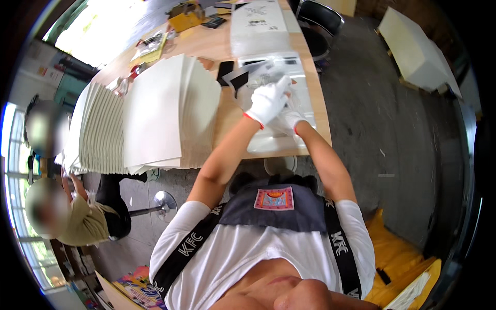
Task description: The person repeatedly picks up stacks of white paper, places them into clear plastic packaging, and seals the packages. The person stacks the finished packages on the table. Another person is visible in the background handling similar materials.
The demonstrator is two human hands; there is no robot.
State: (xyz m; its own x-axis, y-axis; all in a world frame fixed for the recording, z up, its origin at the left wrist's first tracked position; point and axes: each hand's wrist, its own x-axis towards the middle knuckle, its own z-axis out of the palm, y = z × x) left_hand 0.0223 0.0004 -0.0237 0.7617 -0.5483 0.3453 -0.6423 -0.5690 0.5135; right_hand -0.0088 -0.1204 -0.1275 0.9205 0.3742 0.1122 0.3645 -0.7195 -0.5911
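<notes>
White gloves with red cuffs cover both my hands. My left hand (267, 101) is bent around part of a clear plastic bag (262, 73) with dark patches, fingers closed on the film. Just right of it and nearer to me, my right hand (290, 120) sits low among the plastic; its fingers are hidden by film and blur. Beneath both hands lies a pile of glossy clear plastic bags (273, 144) at the table's right front edge.
Tall stacks of white sheets (155, 113) fan across the table's left side. A black phone-like slab (226, 72) lies beside the bags, with a white printed package (258, 28) beyond. A black chair (319, 23) stands behind. A person (93, 217) sits at the left.
</notes>
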